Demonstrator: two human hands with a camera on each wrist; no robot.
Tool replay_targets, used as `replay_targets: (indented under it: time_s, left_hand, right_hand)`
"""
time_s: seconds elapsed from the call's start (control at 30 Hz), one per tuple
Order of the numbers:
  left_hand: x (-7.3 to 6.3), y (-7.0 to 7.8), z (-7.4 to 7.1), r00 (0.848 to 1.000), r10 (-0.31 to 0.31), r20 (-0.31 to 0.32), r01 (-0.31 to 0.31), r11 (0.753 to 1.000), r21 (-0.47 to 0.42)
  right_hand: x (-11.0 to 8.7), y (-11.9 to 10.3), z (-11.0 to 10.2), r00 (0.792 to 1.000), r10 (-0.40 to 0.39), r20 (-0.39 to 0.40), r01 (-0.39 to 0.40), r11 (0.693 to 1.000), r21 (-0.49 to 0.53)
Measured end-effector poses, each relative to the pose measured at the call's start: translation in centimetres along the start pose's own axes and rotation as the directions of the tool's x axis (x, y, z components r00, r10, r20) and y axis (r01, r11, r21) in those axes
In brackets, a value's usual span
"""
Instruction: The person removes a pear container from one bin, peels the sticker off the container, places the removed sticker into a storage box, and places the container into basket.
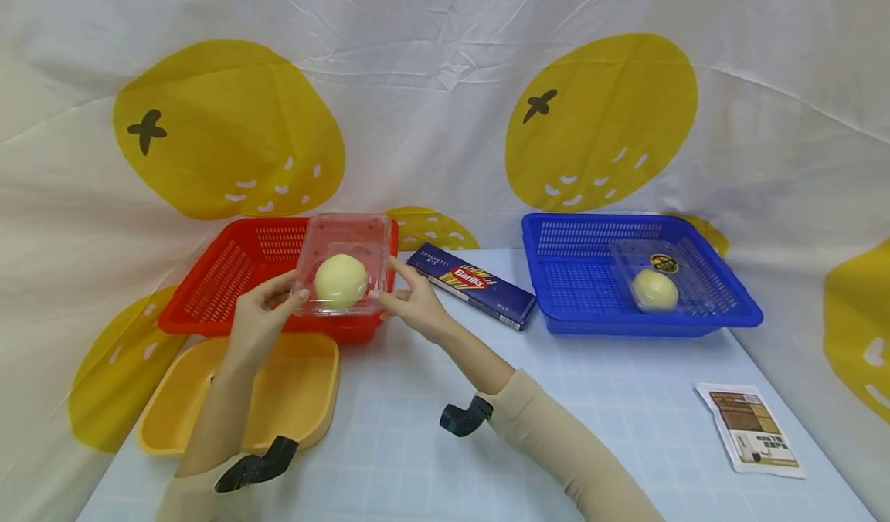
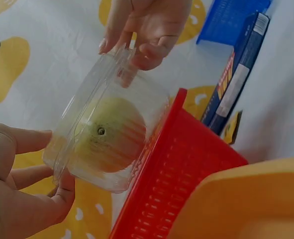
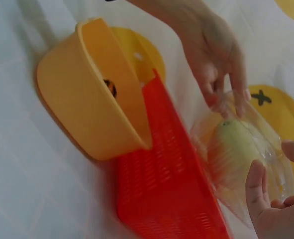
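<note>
Both hands hold a clear plastic clamshell box (image 1: 348, 232) over the front right part of the red basket (image 1: 215, 275). Inside the box lies a round, pale yellow-green fruit (image 1: 341, 279), whose stem end (image 2: 101, 131) shows in the left wrist view. My left hand (image 1: 260, 310) pinches the box's left edge between thumb and fingers. At the opposite edge, my right hand (image 1: 417, 306) grips the rim with its thumb in front. The box looks closed and tilted toward the head camera. In the right wrist view the right hand (image 3: 281, 209) is partly cut off by the frame.
A yellow tub (image 1: 323, 398) stands before the red basket, under my left forearm. A blue Barilla spaghetti box (image 1: 480, 283) lies between it and a blue basket (image 1: 563, 275), which holds another clear box (image 1: 626, 255) with a pale fruit. A white-edged packet (image 1: 754, 429) lies front right.
</note>
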State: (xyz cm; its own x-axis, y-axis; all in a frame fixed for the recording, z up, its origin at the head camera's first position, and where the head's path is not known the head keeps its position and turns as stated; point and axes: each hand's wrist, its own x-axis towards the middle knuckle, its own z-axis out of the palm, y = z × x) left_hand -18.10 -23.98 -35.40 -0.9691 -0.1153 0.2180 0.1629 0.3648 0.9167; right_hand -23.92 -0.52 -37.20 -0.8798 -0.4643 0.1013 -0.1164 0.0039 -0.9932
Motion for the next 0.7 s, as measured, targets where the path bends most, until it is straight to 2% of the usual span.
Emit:
replay_targets:
  time_s: [0.13, 0.4, 0.53, 0.7]
  left_hand:
    - [1.1, -0.6, -0.9, 0.999, -0.045, 0.006, 0.045, 0.999, 0.026]
    - [2.9, -2.1, -2.2, 0.998, -0.066, 0.006, 0.066, 0.996, 0.066]
    - [3.7, -2.8, -2.9, 0.996, -0.093, 0.001, 0.093, 0.991, 0.097]
    - [4.5, -3.5, -3.9, 0.988, -0.155, 0.005, 0.152, 0.973, 0.171]
  right_hand:
    - [1.7, 0.3, 0.7, 0.998, 0.057, -0.012, -0.057, 0.998, -0.005]
    - [4.8, 0.4, 2.1, 0.982, 0.173, -0.073, -0.168, 0.984, 0.062]
    - [6.3, 0.8, 2.6, 0.983, 0.171, -0.068, -0.167, 0.984, 0.063]
    - [7.7, 1.1, 3.5, 0.986, 0.161, -0.036, -0.156, 0.982, 0.111]
